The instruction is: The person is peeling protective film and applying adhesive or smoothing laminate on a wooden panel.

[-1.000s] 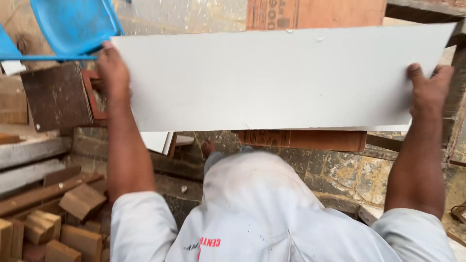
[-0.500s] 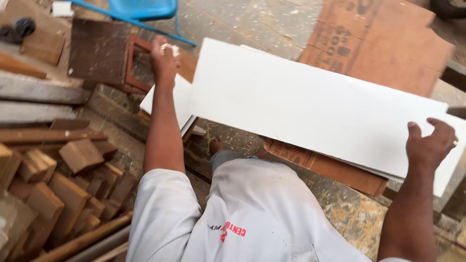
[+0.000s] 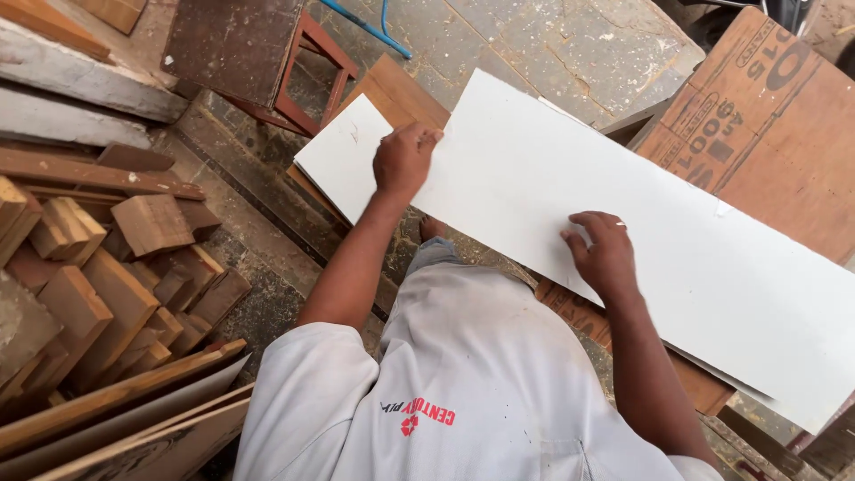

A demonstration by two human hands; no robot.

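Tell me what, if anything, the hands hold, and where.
The long white rectangular board: left hand grips its short left end, right hand rests flat by its near long edge.

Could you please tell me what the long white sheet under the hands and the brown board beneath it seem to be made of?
The long white sheet looks like thin laminate or coated board: smooth, matt, uniformly white, with a slim edge. Which one, the view cannot settle. The brown board beneath looks like plywood, with a reddish veneer face, faint grain and stencilled markings. The left hand grips the sheet's end; the right hand presses flat on it.
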